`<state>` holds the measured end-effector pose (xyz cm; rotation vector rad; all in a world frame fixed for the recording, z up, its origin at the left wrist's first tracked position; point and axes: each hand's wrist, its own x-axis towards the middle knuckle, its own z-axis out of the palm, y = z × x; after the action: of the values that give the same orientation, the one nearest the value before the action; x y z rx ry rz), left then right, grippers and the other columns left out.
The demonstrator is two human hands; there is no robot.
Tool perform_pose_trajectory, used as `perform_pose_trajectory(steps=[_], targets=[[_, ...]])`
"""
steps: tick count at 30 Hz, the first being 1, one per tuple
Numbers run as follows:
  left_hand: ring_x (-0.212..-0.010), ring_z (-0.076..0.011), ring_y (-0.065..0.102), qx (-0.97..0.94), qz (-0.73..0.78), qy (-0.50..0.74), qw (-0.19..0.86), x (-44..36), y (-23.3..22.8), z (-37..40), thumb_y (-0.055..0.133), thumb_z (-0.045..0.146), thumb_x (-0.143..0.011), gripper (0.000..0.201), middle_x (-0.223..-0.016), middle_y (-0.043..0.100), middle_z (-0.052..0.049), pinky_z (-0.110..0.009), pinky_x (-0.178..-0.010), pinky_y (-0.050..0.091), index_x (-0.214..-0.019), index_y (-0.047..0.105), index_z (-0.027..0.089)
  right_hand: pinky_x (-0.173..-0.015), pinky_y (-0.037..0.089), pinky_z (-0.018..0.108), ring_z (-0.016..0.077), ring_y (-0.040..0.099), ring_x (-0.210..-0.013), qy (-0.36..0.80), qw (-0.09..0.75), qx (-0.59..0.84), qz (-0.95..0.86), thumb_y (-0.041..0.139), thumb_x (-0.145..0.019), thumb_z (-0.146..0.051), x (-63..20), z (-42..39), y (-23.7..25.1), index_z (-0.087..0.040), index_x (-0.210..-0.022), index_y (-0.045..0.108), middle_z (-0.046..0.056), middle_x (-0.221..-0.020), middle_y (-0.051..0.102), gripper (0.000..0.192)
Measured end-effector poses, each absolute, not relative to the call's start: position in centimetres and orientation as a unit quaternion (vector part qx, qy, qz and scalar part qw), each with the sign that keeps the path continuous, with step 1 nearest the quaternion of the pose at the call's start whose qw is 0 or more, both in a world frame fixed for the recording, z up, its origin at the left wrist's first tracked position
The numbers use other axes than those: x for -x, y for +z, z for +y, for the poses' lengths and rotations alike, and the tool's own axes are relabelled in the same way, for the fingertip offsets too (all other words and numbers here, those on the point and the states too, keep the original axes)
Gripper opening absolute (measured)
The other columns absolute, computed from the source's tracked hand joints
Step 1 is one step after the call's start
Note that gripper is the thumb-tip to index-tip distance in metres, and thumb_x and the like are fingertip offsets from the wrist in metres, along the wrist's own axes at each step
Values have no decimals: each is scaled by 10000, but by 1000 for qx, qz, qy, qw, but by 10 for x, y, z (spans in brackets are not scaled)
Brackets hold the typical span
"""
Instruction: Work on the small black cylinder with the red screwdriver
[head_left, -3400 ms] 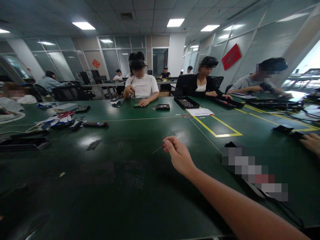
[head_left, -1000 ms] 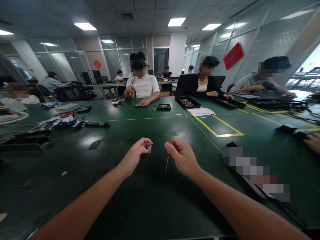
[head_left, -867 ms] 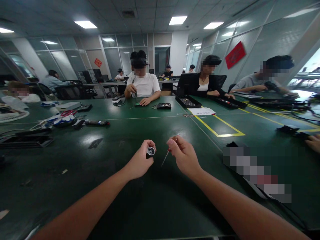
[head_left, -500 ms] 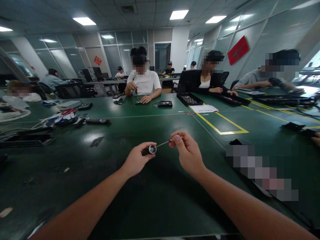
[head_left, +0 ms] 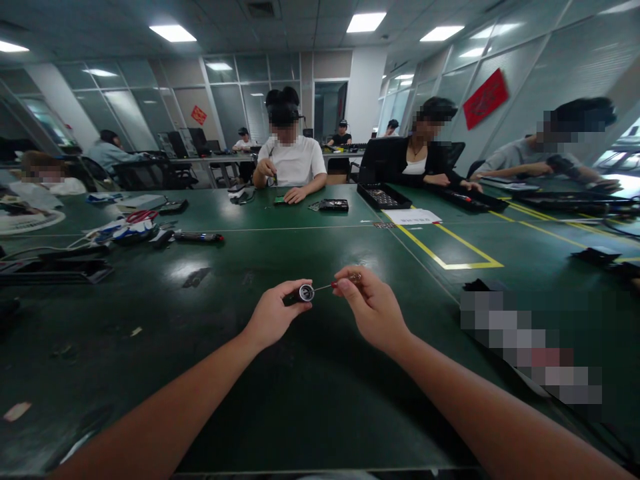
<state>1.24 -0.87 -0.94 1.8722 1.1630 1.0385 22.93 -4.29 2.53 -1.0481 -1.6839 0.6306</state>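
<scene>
My left hand (head_left: 273, 317) is closed around a small dark cylinder with a silver rim (head_left: 306, 293), its round open end facing me. What the cylinder belongs to cannot be made out. In my right hand (head_left: 375, 310) is a small screwdriver (head_left: 355, 277) with a clear reddish handle, pinched between thumb and fingers. Its thin metal shaft points left, and the tip meets or lies just beside the cylinder's rim; which of the two is unclear. Both hands are above the green tabletop (head_left: 300, 407).
To the left lie a dark pen-like tool (head_left: 199, 237), red-handled scissors (head_left: 141, 216) and a black tray (head_left: 55, 270). A black-edged item (head_left: 483, 287), mostly pixelated, is at right. Across the table, a person in white (head_left: 295, 163) handles a green board (head_left: 280, 199). A white paper (head_left: 413, 217) lies near yellow tape.
My right hand has moved slightly left, closer to the cylinder, and less of the screwdriver shaft shows. The cylinder's rim has turned slightly. The view has shifted a little.
</scene>
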Motion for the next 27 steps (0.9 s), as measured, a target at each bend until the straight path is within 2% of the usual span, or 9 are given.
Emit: perform_pose_trajectory(steps=[6,11,20,24,27], targets=[[-1233,-235,614,-713,459,400,348,-14,-7,-8,752,150,-800,451,-1268,701,-35,-441,-1169,372,-1236,700,251,-774,540,347,199,729,-853,263,504,431,-701,524,-996,-371,-230,-41,23,-240,-1054,628,32,-902,737,178],[-1191,-229,634,-719,472,387,332,-15,-1,-11,761,128,-788,452,-1246,708,-33,-422,-1127,422,-1220,701,247,-776,530,341,194,720,-843,263,504,439,-695,518,-996,-386,-229,-40,23,-236,-1048,629,27,-879,733,194],[-1175,-223,640,-729,463,382,329,-13,-6,-10,779,156,-793,451,-1227,717,-19,-421,-1123,422,-1223,703,268,-654,489,312,176,644,-681,249,519,512,-638,490,-987,-414,-226,-39,29,-205,-983,617,19,-742,679,245],[-1215,-227,621,-734,455,381,330,-12,-11,-8,773,160,-803,456,-1259,705,-13,-428,-1140,402,-1236,701,286,-617,461,304,165,605,-629,294,500,466,-668,477,-999,-417,-228,-40,25,-224,-1044,594,-18,-682,621,230],[-1213,-229,622,-746,445,377,320,-12,-13,-9,770,181,-815,447,-1262,703,-9,-429,-1134,406,-1239,700,306,-659,454,309,166,604,-683,311,496,394,-708,451,-1018,-434,-229,-43,21,-242,-1044,579,-18,-725,611,233]])
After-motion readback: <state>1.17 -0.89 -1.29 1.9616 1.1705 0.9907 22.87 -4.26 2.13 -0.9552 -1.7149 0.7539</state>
